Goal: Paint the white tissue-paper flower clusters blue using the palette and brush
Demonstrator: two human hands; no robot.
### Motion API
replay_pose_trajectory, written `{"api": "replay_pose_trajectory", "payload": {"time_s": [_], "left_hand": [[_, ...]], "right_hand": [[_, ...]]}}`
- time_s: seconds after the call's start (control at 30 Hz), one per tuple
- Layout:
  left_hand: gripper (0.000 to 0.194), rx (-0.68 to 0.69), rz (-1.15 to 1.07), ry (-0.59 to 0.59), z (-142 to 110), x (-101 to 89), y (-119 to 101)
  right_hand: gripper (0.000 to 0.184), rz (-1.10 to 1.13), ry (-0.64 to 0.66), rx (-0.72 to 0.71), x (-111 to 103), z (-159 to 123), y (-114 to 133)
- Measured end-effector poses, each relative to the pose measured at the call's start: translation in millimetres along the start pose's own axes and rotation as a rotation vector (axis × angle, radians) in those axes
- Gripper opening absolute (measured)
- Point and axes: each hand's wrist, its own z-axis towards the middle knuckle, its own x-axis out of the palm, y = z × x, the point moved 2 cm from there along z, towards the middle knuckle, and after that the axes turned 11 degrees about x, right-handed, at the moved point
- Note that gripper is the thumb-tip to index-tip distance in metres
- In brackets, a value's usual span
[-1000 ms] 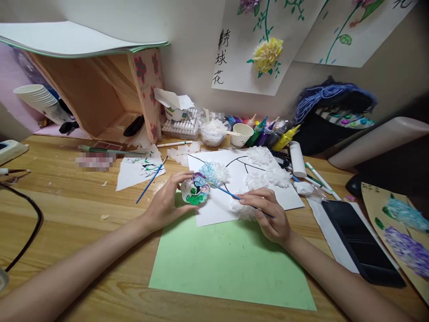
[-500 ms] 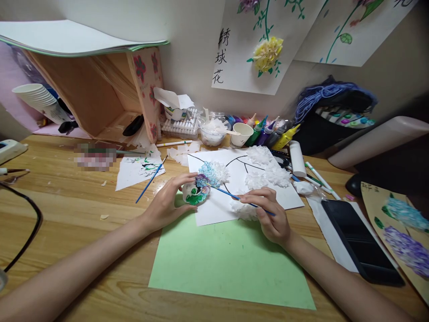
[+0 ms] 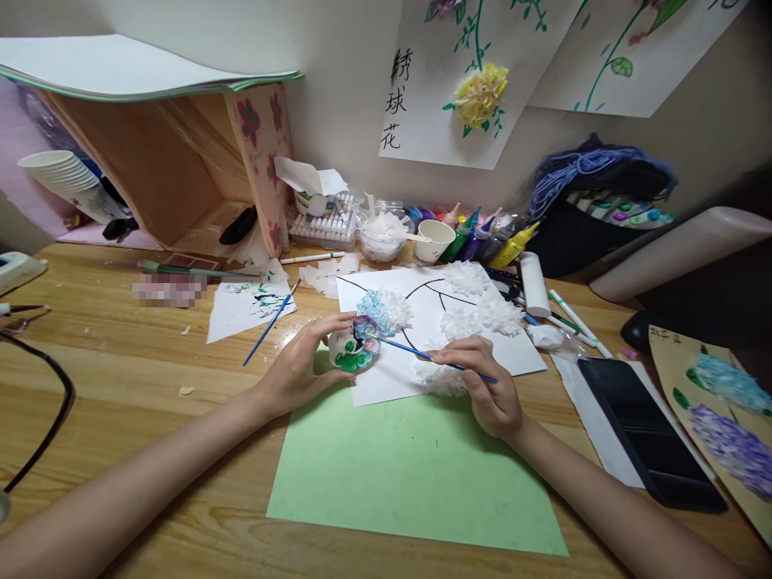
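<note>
My left hand (image 3: 305, 358) grips a small round paint palette (image 3: 353, 347) by its edge, tilted above the white sheet. Green, black, purple and blue paint cover its wells. In my right hand (image 3: 482, 382) is a thin blue paintbrush (image 3: 410, 349), its tip at the palette's upper right part. The white sheet (image 3: 379, 386) beneath bears black branch lines and several clusters of white paper petals (image 3: 482, 314). One petal cluster (image 3: 377, 310), just behind the palette, is partly coloured light blue. A green sheet (image 3: 416, 474) lies in front, partly under the white one.
A second blue brush (image 3: 271, 322) lies on a paint-stained paper (image 3: 220, 314) at left. Behind stand a paper cup (image 3: 434, 241), a bowl of white scraps (image 3: 383, 241) and paint bottles (image 3: 512, 245). At right lie a black tray-like case (image 3: 651, 434) and a finished flower picture (image 3: 729, 426).
The brush tip has shifted very slightly within the palette. Both hands keep nearly the same place and hold, and the view has moved a little.
</note>
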Motion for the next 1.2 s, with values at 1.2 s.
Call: {"api": "replay_pose_trajectory", "payload": {"time_s": [1.2], "left_hand": [[0.075,0.006,0.150,-0.033,7,-5.1,-2]], "right_hand": [[0.038,0.215,-0.415,0.249,-8,3,-19]]}}
